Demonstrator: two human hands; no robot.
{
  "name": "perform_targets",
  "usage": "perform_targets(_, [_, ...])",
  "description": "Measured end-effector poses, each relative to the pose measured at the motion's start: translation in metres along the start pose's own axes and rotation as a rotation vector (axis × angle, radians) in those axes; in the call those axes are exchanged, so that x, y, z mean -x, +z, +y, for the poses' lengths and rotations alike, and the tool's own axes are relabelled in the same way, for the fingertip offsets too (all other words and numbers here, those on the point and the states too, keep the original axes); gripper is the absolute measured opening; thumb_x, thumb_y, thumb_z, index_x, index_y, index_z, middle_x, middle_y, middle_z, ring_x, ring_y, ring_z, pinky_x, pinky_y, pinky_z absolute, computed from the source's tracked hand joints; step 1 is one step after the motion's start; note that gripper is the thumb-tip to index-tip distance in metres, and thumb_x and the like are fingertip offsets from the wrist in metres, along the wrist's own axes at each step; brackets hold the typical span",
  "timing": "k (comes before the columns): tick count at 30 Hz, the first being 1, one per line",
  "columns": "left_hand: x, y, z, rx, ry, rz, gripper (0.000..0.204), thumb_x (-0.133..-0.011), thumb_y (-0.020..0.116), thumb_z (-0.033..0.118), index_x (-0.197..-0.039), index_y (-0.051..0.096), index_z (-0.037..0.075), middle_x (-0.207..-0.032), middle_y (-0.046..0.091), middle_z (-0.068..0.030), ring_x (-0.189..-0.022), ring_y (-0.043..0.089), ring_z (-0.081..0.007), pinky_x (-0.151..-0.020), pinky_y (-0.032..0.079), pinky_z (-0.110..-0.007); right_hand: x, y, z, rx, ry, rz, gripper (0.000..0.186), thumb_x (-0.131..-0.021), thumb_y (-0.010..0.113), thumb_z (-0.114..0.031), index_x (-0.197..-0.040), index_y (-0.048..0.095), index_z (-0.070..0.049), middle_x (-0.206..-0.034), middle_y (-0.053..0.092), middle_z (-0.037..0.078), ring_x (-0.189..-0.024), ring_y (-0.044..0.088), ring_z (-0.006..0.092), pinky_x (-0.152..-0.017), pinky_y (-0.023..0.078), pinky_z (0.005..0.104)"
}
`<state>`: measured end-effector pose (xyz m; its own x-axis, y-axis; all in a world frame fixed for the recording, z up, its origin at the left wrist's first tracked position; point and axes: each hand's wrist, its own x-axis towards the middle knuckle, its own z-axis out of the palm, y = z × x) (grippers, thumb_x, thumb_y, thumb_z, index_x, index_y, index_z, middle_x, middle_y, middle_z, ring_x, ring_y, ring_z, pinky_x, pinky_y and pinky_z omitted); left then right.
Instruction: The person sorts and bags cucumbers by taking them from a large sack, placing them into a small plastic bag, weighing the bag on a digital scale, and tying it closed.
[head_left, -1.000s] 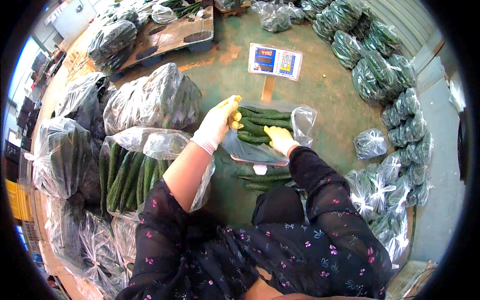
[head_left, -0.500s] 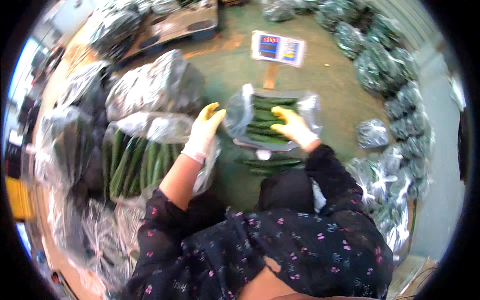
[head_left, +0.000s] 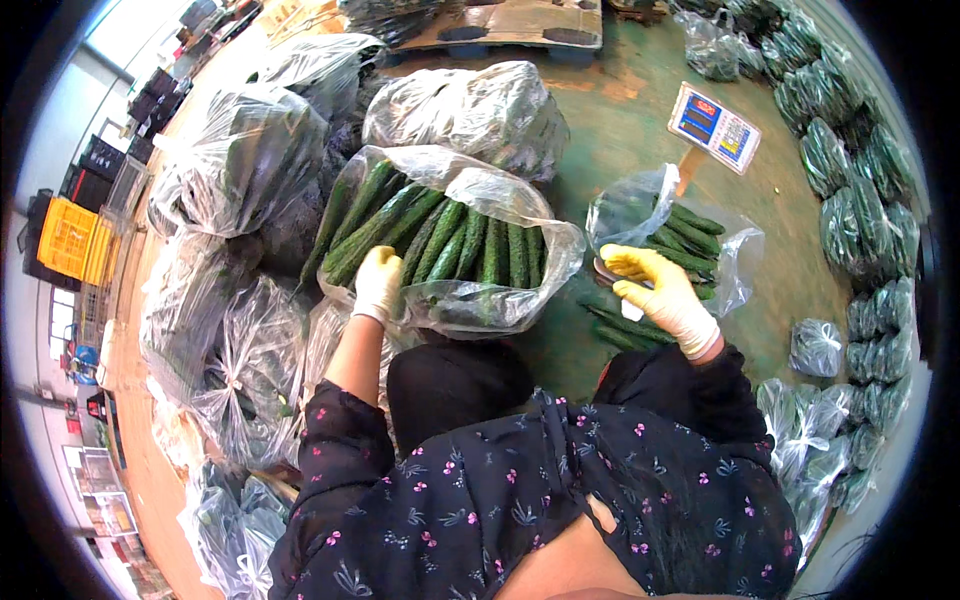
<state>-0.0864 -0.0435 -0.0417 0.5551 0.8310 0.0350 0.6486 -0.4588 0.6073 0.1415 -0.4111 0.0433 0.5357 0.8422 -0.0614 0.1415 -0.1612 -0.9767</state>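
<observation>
Large clear bag [head_left: 520,215] of cucumbers [head_left: 450,240] on floor, left hand [head_left: 378,283] reaching in, grip hidden | small bag [head_left: 740,262] on scale, right hand [head_left: 655,290] fingers clamping rim | step: filling small bag; next likely needs lifting one cucumber across.

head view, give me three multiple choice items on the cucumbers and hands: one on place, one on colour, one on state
1. Where does the left hand rest?
A. on the large open bag of cucumbers
B. on the yellow crate
C. on the scale

2. What colour is the floor?
A. red
B. green
C. white

3. How is the small bag at the right hand?
A. tied shut
B. empty
C. open, with cucumbers inside

Answers: 1 A, the gloved left hand lies on the cucumbers in the big bag; 2 B, bare floor between the bags is green; 3 C, its mouth gapes and green cucumbers show inside.
</observation>
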Motion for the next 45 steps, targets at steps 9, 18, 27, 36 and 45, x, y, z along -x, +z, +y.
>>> perform_targets(9, [0.031, 0.022, 0.016, -0.507, 0.369, 0.055, 0.052, -0.068, 0.06, 0.016, -0.117, 0.046, 0.006, -0.099, 0.059, -0.0179, -0.093, 0.057, -0.0353, -0.078, 0.047, -0.044, -0.012, 0.037, 0.007, 0.12, 0.026, -0.127, 0.042, -0.077, 0.064, 0.0, -0.118, 0.056, -0.004, -0.108, 0.06, 0.007, -0.101, 0.058, 0.0161, -0.09, 0.045, 0.0292])
perform_targets(18, [0.001, 0.093, 0.08, -0.739, 0.37, -0.088, 0.048, -0.064, 0.07, 0.029, -0.101, 0.056, 0.003, -0.102, 0.051, -0.0118, -0.098, 0.048, -0.0286, -0.079, 0.041, -0.04, -0.022, 0.046, 0.025, 0.105, 0.101, -0.101, 0.04, -0.077, 0.063, 0.0, -0.117, 0.056, -0.003, -0.107, 0.061, 0.008, -0.1, 0.058, 0.0162, -0.09, 0.045, 0.0294])
perform_targets(27, [-0.027, 0.051, 0.043, 0.436, -0.224, -0.367, 0.023, -0.075, 0.059, 0.025, -0.079, 0.063, 0.003, -0.073, 0.062, -0.0103, -0.065, 0.06, -0.023, -0.06, 0.048, -0.034, -0.031, 0.025, 0.032, -0.067, 0.123, -0.086, 0.035, -0.081, 0.059, -0.001, -0.117, 0.056, -0.002, -0.105, 0.062, 0.007, -0.097, 0.057, 0.0131, -0.088, 0.045, 0.0269])
perform_targets(36, [0.112, -0.004, 0.096, 1.444, -0.411, -0.732, 0.035, -0.088, 0.055, 0.027, -0.108, 0.055, -0.002, -0.091, 0.062, -0.0083, -0.079, 0.058, -0.0181, -0.072, 0.048, -0.03, -0.023, 0.032, 0.014, -0.248, 0.068, -0.206, 0.033, -0.085, 0.059, -0.007, -0.117, 0.057, -0.001, -0.109, 0.062, 0.007, -0.102, 0.056, 0.0134, -0.091, 0.043, 0.0278])
perform_targets(45, [0.146, 0.052, 0.184, 0.381, 0.744, -0.454, 0.039, -0.078, 0.067, 0.015, -0.111, 0.053, -0.001, -0.107, 0.054, -0.015, -0.101, 0.053, -0.0299, -0.09, 0.042, -0.034, 0.0, 0.033, -0.003, -0.928, 0.065, 0.104, 0.042, -0.083, 0.063, -0.012, -0.12, 0.049, 0.003, -0.102, 0.06, 0.012, -0.095, 0.057, 0.0206, -0.089, 0.044, 0.0337])
